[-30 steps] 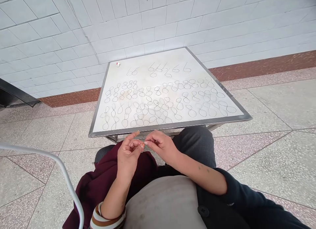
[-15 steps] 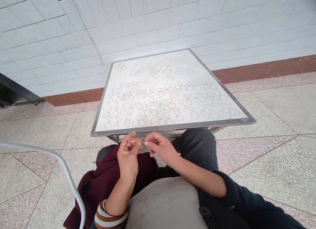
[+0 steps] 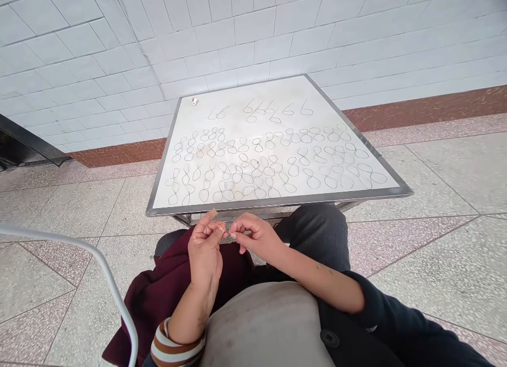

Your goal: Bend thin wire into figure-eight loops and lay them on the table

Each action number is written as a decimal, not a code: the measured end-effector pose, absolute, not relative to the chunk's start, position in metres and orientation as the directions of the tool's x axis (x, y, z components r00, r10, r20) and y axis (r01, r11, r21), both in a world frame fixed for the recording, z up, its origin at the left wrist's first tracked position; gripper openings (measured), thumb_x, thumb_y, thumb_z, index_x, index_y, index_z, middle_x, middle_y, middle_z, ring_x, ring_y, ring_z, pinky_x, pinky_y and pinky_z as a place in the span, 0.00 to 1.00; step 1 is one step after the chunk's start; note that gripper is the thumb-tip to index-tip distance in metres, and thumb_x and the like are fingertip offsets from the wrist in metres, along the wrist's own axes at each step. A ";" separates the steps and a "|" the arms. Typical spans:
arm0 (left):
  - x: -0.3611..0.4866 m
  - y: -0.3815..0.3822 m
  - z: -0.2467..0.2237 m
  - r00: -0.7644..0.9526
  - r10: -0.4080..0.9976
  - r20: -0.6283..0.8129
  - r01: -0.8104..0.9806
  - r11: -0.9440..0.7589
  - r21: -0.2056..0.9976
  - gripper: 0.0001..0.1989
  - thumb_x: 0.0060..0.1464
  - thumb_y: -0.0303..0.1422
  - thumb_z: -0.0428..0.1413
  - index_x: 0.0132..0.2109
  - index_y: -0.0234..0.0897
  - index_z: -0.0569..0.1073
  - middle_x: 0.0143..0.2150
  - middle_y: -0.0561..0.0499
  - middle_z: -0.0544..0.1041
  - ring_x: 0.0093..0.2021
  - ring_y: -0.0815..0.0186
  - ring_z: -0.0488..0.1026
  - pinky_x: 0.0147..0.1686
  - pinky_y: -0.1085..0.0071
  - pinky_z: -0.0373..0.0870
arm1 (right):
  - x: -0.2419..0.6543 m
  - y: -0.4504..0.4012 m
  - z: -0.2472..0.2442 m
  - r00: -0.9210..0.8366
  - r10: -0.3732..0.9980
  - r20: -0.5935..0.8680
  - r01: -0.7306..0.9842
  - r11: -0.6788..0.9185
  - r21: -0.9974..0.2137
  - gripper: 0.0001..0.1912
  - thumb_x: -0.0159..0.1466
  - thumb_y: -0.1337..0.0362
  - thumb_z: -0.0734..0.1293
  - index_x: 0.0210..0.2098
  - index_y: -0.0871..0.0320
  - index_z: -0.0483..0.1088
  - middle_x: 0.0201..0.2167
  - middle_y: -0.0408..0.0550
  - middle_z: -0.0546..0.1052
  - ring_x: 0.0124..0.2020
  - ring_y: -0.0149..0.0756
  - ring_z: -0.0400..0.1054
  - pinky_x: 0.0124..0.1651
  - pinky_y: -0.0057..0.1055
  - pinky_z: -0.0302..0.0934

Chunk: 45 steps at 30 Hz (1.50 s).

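My left hand (image 3: 206, 248) is pinched together just off the table's near edge, with a tan wrap on one raised fingertip. My right hand (image 3: 257, 237) is pinched too, its fingertips meeting those of my left. Whatever lies between the fingers is too small to make out. In front of them stands a white table (image 3: 237, 124) with a grey metal rim. Many thin, dark loops shaped like figure eights (image 3: 256, 144) cover its near and middle parts, and shapes like sixes (image 3: 306, 108) lie farther back.
A small white and red object (image 3: 194, 101) sits at the table's far left corner. White tiled wall (image 3: 253, 34) rises behind the table. A curved grey tube (image 3: 109, 274) stands at the left. Dark red cloth (image 3: 146, 298) lies beside my lap.
My right hand has come slightly left, and its fingertips now meet those of my left hand, where a small gap showed before. The view has shifted slightly.
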<state>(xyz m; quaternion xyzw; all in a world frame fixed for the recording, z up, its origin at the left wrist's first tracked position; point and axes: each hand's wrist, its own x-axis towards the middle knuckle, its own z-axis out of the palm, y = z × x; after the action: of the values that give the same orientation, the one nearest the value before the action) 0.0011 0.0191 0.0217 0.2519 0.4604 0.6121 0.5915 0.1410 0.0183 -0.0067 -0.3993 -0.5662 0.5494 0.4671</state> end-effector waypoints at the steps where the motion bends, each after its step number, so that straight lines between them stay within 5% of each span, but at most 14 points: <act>1: 0.001 0.019 0.022 -0.167 0.959 -0.229 -0.483 0.122 0.867 0.23 0.39 0.27 0.70 0.46 0.35 0.78 0.26 0.56 0.75 0.29 0.72 0.72 0.34 0.74 0.69 | 0.141 0.018 -0.007 -0.238 0.967 0.091 -0.067 0.077 -0.995 0.04 0.62 0.63 0.67 0.35 0.56 0.73 0.34 0.40 0.65 0.22 0.21 0.66 0.24 0.24 0.70; 19: -0.003 0.017 0.014 -0.108 0.979 -0.173 -0.355 0.125 0.927 0.23 0.43 0.28 0.68 0.48 0.36 0.77 0.28 0.57 0.77 0.28 0.74 0.72 0.36 0.74 0.71 | 0.148 0.023 -0.005 -0.311 0.949 0.055 -0.032 0.047 -0.998 0.05 0.62 0.63 0.67 0.35 0.57 0.73 0.34 0.42 0.68 0.22 0.22 0.65 0.25 0.25 0.66; 23: -0.004 0.017 0.016 -0.070 0.990 -0.119 -0.283 0.095 0.955 0.22 0.46 0.29 0.67 0.50 0.38 0.77 0.29 0.56 0.76 0.29 0.73 0.71 0.37 0.74 0.70 | 0.155 0.026 -0.004 -0.369 0.929 0.028 -0.085 -0.004 -0.996 0.09 0.63 0.59 0.68 0.39 0.57 0.72 0.35 0.44 0.71 0.28 0.28 0.67 0.28 0.27 0.67; 32: 0.000 0.014 0.021 0.003 0.994 -0.113 -0.168 0.112 0.979 0.23 0.46 0.31 0.66 0.51 0.39 0.76 0.28 0.57 0.75 0.28 0.72 0.69 0.36 0.73 0.68 | 0.163 0.027 -0.003 -0.179 0.966 0.185 0.053 0.197 -0.979 0.09 0.66 0.58 0.65 0.38 0.55 0.73 0.29 0.42 0.72 0.28 0.30 0.64 0.31 0.28 0.60; 40: -0.002 0.014 0.016 0.045 0.991 -0.125 -0.194 0.131 0.972 0.21 0.48 0.31 0.66 0.51 0.39 0.77 0.30 0.55 0.75 0.28 0.73 0.68 0.35 0.73 0.67 | 0.159 0.024 -0.003 -0.166 0.960 0.225 0.132 0.247 -0.960 0.08 0.67 0.60 0.64 0.35 0.54 0.74 0.30 0.43 0.74 0.24 0.29 0.64 0.30 0.29 0.60; 45: -0.004 0.016 0.016 0.109 0.982 -0.153 -0.216 0.174 0.961 0.22 0.49 0.31 0.66 0.52 0.41 0.76 0.31 0.55 0.74 0.30 0.73 0.68 0.37 0.74 0.68 | 0.161 0.027 -0.002 -0.197 0.929 0.312 0.250 0.355 -0.901 0.06 0.66 0.62 0.67 0.36 0.53 0.76 0.29 0.44 0.75 0.31 0.33 0.67 0.34 0.30 0.61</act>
<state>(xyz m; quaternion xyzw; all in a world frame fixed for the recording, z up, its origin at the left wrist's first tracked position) -0.0039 0.0156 0.0161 0.4197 0.4566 0.4869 0.6150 0.1614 0.0272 -0.0017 -0.4330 -0.6808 0.3673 0.4627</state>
